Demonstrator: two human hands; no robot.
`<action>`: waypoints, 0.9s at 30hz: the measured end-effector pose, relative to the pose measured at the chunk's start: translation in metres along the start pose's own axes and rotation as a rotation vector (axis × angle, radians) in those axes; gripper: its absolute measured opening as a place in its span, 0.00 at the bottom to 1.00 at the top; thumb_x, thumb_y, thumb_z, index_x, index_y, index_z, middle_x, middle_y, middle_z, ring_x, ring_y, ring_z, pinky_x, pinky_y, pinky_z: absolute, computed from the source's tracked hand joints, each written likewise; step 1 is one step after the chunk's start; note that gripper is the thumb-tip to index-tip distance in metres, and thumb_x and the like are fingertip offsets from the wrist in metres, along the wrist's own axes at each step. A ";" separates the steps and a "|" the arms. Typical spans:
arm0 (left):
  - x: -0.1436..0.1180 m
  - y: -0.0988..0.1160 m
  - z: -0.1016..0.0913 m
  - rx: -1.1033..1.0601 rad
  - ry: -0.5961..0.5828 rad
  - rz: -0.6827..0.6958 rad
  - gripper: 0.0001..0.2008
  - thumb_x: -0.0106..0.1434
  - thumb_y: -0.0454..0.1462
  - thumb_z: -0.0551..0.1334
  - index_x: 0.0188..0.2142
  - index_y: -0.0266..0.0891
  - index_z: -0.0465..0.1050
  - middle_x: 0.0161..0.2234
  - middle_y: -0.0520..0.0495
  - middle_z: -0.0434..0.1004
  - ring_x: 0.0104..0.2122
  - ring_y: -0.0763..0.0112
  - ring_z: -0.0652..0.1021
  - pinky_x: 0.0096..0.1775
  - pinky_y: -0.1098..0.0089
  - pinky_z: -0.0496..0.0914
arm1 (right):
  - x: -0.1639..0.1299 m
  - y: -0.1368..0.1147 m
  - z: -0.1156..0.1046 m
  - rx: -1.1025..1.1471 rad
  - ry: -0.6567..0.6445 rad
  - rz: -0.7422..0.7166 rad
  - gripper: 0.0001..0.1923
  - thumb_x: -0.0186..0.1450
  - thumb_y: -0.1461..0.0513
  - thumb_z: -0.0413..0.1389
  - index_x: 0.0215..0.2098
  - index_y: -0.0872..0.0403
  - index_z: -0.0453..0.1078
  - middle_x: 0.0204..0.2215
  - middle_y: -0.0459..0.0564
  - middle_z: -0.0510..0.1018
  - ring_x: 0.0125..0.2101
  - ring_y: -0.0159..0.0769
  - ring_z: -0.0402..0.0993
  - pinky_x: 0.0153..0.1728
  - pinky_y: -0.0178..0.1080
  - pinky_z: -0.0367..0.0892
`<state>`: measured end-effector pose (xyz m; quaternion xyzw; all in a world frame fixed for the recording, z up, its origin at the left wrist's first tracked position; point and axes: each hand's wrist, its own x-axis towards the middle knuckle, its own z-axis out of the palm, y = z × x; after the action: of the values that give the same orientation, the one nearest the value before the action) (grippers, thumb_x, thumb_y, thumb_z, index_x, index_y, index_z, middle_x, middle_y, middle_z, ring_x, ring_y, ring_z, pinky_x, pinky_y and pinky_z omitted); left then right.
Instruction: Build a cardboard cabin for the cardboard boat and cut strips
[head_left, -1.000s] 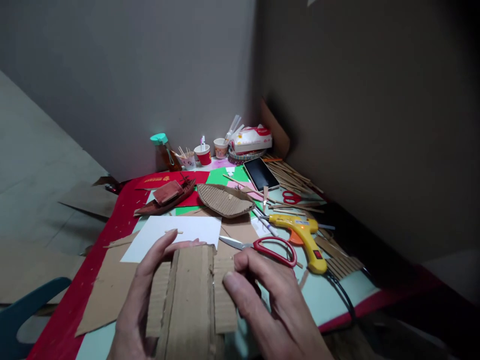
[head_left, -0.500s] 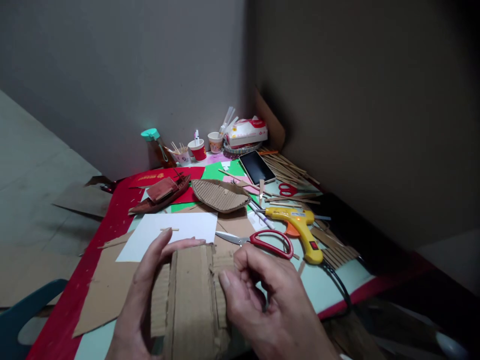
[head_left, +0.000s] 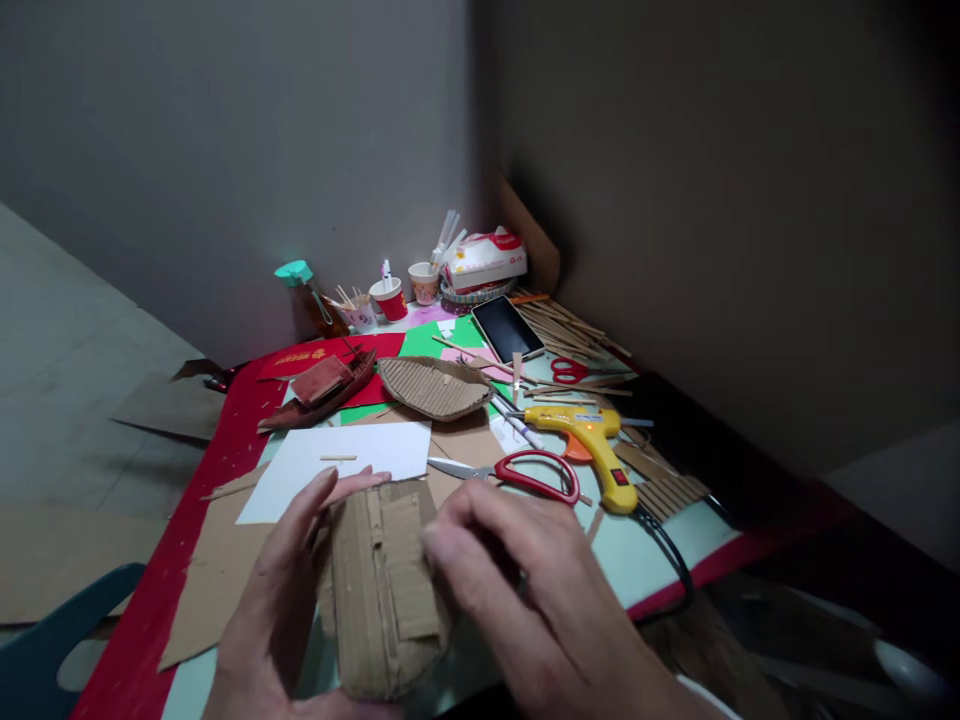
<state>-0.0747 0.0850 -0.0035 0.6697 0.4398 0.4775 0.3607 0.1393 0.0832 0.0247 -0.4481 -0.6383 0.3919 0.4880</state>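
Observation:
Both my hands hold a brown corrugated cardboard piece (head_left: 382, 590) low in the head view, over the table's near edge. My left hand (head_left: 281, 590) grips its left side, fingers stretched along the top. My right hand (head_left: 525, 600) presses its right side, thumb on the folded strips. The cardboard is bent into a curved, boat-like shape. Beyond it lie a white paper sheet (head_left: 337, 460) and red-handled scissors (head_left: 525, 475).
A yellow glue gun (head_left: 592, 440) with black cord lies at the right. Further back are a ribbed cardboard hull (head_left: 435, 385), a red model boat (head_left: 319, 385), a phone (head_left: 506, 328), small red scissors (head_left: 570, 370), wooden strips, cups, a bottle and a tissue box. A blue chair (head_left: 45, 640) stands left.
The flat cardboard piece has been folded inward between my hands into a rounder shape. My right hand has moved left over it. The view has shifted slightly.

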 end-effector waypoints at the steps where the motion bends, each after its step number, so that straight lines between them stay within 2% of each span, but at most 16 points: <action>1: 0.002 0.003 0.002 -0.020 0.046 0.002 0.51 0.40 0.48 0.81 0.64 0.63 0.67 0.59 0.53 0.77 0.58 0.52 0.77 0.56 0.65 0.73 | -0.001 0.003 -0.005 -0.075 0.046 -0.027 0.15 0.73 0.60 0.49 0.26 0.50 0.60 0.21 0.39 0.65 0.22 0.28 0.64 0.25 0.33 0.58; 2: 0.004 0.006 0.004 -0.050 0.092 0.003 0.50 0.40 0.49 0.81 0.63 0.63 0.68 0.57 0.54 0.78 0.57 0.51 0.77 0.56 0.63 0.74 | -0.003 0.008 -0.011 -0.168 0.095 -0.046 0.15 0.74 0.61 0.49 0.28 0.51 0.62 0.22 0.39 0.67 0.22 0.29 0.65 0.26 0.34 0.59; 4: 0.008 0.009 0.006 -0.102 0.164 -0.001 0.49 0.40 0.51 0.80 0.62 0.63 0.69 0.54 0.52 0.79 0.55 0.48 0.78 0.54 0.59 0.76 | -0.007 0.023 -0.020 -0.414 0.111 -0.103 0.12 0.74 0.63 0.48 0.32 0.52 0.66 0.26 0.44 0.73 0.25 0.34 0.70 0.27 0.37 0.64; 6: 0.010 0.008 0.003 -0.127 0.214 -0.026 0.50 0.39 0.55 0.79 0.63 0.61 0.69 0.55 0.50 0.78 0.55 0.46 0.77 0.53 0.56 0.76 | -0.010 0.045 -0.026 -0.713 0.064 -0.168 0.09 0.73 0.64 0.49 0.38 0.54 0.70 0.33 0.53 0.77 0.34 0.45 0.76 0.35 0.46 0.71; 7: 0.010 0.006 -0.001 -0.124 0.203 -0.033 0.52 0.38 0.57 0.79 0.64 0.61 0.68 0.55 0.50 0.78 0.54 0.45 0.78 0.53 0.56 0.77 | -0.012 0.056 -0.027 -0.842 0.036 -0.189 0.10 0.72 0.65 0.49 0.43 0.56 0.72 0.37 0.57 0.78 0.38 0.51 0.77 0.38 0.52 0.73; 8: 0.010 0.004 -0.005 -0.109 0.188 -0.041 0.53 0.37 0.59 0.78 0.64 0.61 0.67 0.55 0.49 0.78 0.54 0.46 0.79 0.52 0.56 0.78 | -0.013 0.067 -0.028 -0.942 0.038 -0.217 0.12 0.70 0.66 0.49 0.46 0.57 0.73 0.38 0.59 0.79 0.39 0.54 0.77 0.39 0.57 0.74; 10: 0.009 0.000 -0.013 -0.059 0.149 -0.055 0.55 0.35 0.62 0.77 0.65 0.63 0.65 0.55 0.51 0.80 0.53 0.49 0.80 0.51 0.60 0.78 | -0.016 0.083 -0.028 -1.081 0.024 -0.273 0.18 0.65 0.70 0.49 0.50 0.60 0.73 0.38 0.62 0.81 0.37 0.57 0.79 0.38 0.60 0.75; 12: 0.007 -0.001 -0.016 -0.041 0.225 -0.130 0.58 0.35 0.63 0.76 0.66 0.61 0.63 0.58 0.50 0.77 0.59 0.49 0.75 0.55 0.62 0.74 | -0.016 0.089 -0.030 -1.140 -0.018 -0.339 0.24 0.60 0.72 0.48 0.53 0.62 0.72 0.39 0.65 0.82 0.37 0.57 0.80 0.37 0.57 0.77; 14: 0.007 0.002 -0.014 -0.065 0.305 -0.189 0.60 0.33 0.61 0.77 0.67 0.60 0.63 0.63 0.50 0.72 0.64 0.47 0.69 0.60 0.61 0.69 | -0.015 0.087 -0.033 -1.133 -0.031 -0.391 0.27 0.58 0.74 0.47 0.54 0.63 0.71 0.39 0.66 0.83 0.36 0.55 0.81 0.35 0.52 0.78; 16: 0.009 0.006 -0.009 -0.075 0.366 -0.183 0.59 0.32 0.57 0.80 0.66 0.60 0.64 0.66 0.50 0.67 0.65 0.47 0.67 0.61 0.61 0.68 | -0.013 0.081 -0.038 -1.079 -0.035 -0.410 0.28 0.58 0.74 0.46 0.55 0.63 0.70 0.41 0.66 0.83 0.36 0.53 0.82 0.36 0.49 0.79; 19: 0.013 0.007 -0.003 -0.085 0.419 -0.115 0.56 0.37 0.52 0.81 0.66 0.59 0.64 0.63 0.51 0.71 0.63 0.52 0.70 0.58 0.69 0.70 | -0.010 0.074 -0.044 -0.926 -0.036 -0.377 0.26 0.64 0.71 0.47 0.60 0.59 0.66 0.48 0.64 0.83 0.43 0.51 0.83 0.42 0.45 0.80; 22: 0.016 0.004 0.000 -0.088 0.429 -0.046 0.53 0.42 0.44 0.81 0.67 0.60 0.63 0.59 0.53 0.74 0.60 0.59 0.75 0.55 0.74 0.71 | -0.007 0.071 -0.046 -0.719 -0.039 -0.270 0.23 0.71 0.65 0.49 0.64 0.54 0.61 0.54 0.60 0.81 0.49 0.44 0.82 0.45 0.39 0.79; 24: 0.017 0.000 0.000 -0.046 0.435 -0.013 0.52 0.44 0.39 0.80 0.66 0.62 0.63 0.59 0.54 0.73 0.59 0.61 0.75 0.55 0.76 0.71 | -0.004 0.067 -0.046 -0.592 -0.056 -0.160 0.25 0.72 0.62 0.50 0.67 0.52 0.57 0.55 0.57 0.80 0.51 0.41 0.81 0.47 0.36 0.78; 27: 0.016 -0.003 0.003 0.008 0.449 -0.024 0.52 0.45 0.38 0.80 0.67 0.63 0.62 0.61 0.54 0.71 0.61 0.59 0.74 0.56 0.72 0.71 | 0.000 0.057 -0.046 -0.401 -0.067 -0.038 0.29 0.68 0.57 0.58 0.66 0.47 0.62 0.51 0.54 0.83 0.50 0.45 0.82 0.45 0.38 0.79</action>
<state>-0.0704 0.1011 -0.0014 0.5428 0.5188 0.6086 0.2565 0.1951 0.1029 -0.0191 -0.5112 -0.7276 0.2622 0.3748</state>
